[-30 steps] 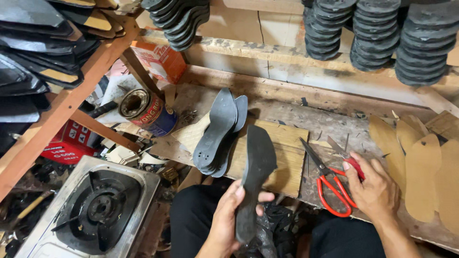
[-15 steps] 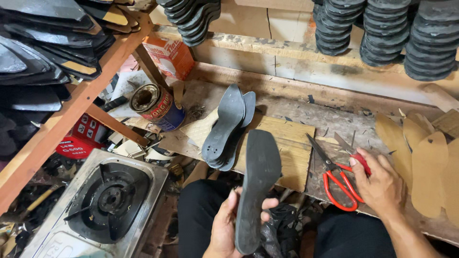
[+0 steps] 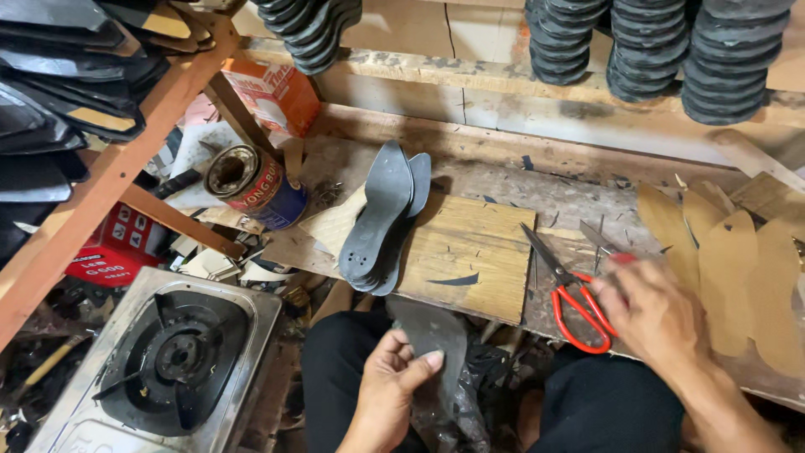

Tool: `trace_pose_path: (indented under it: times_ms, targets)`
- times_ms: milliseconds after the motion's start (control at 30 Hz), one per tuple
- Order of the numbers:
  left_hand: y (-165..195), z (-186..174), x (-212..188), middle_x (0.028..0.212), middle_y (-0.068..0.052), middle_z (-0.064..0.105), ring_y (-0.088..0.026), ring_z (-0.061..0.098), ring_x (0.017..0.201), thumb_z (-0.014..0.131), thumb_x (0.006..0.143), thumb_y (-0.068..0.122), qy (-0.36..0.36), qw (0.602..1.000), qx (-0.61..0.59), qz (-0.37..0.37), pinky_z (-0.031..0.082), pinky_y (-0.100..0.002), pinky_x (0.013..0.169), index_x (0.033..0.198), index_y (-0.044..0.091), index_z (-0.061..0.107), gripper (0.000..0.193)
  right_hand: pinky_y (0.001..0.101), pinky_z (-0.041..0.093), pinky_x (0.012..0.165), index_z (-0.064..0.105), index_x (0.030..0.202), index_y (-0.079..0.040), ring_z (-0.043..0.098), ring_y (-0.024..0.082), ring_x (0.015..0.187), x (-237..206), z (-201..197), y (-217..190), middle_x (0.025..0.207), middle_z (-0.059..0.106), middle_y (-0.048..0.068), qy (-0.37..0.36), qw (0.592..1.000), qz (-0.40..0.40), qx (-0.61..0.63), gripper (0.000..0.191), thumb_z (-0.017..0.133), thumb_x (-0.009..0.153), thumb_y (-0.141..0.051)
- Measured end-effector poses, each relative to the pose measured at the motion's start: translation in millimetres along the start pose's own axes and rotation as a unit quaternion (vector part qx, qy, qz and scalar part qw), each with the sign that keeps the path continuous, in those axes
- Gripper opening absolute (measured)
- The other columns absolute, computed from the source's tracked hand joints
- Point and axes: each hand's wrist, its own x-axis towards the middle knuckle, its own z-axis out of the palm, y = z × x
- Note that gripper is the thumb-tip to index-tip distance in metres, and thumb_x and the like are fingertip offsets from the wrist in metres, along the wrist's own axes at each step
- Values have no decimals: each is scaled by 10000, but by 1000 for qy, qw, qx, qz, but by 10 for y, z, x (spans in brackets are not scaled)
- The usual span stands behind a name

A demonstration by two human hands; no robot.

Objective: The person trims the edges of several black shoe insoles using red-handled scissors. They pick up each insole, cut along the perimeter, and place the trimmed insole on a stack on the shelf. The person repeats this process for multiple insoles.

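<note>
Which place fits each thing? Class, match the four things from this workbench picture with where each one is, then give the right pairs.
Things:
1. scissors
2. dark sole
3. tin can
4. gas burner

Places:
A. lying on its side on the bench, left of the stacked insoles
B. on the bench, under the right hand
C. low at left, below the bench
D. held by the left hand, over the lap

Pairs: 1-B, 2-D, 3-A, 4-C

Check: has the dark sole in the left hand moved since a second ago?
Yes. The dark sole in the left hand has dropped below the wooden board's front edge; earlier its tip overlapped the board.
</note>
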Motion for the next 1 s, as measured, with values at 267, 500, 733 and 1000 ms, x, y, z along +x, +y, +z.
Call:
trace_pose_path:
  times_ms: [267, 500, 733, 1000]
  targets:
    - [56, -184, 105, 915, -64, 733, -100, 620, 803, 763, 964, 49, 10, 986, 164, 33, 524, -278, 727, 1050, -77, 663, 183, 360, 552, 677, 681, 1293, -189, 633, 208, 757, -138, 49, -17, 885, 698, 55, -183, 977, 87, 66, 651, 865, 725, -450]
    - [187, -180, 85, 854, -29, 734, -92, 652, 615, 707, 864, 114, 27, 993, 118, 7, 479, -246, 454, 1152, 67, 652, 297, 334, 540, 689, 628, 1399, -131, 647, 184, 736, -11, 26, 67, 984, 724, 69, -224, 919, 232, 228, 622, 817, 817, -242]
    - [91, -239, 85, 856, -35, 722, -87, 626, 588, 670, 931, 165, 29, 996, 85, 13, 457, -232, 432, 1195, 43, 613, 297, 300, 558, 696, 668, 1252, -46, 675, 137, 717, -725, 83, -439, 776, 696, 41, -231, 706, 209, 636, 518, 769, 763, -183]
    - [23, -110, 50, 943, -49, 725, -90, 661, 690, 672, 931, 131, 34, 998, 57, 17, 509, -241, 522, 1232, 31, 596, 325, 293, 537, 702, 750, 996, -93, 694, 141, 721, -1296, 795, -1106, 809, 773, 23, -479, 591, 342, 551, 297, 724, 808, -321]
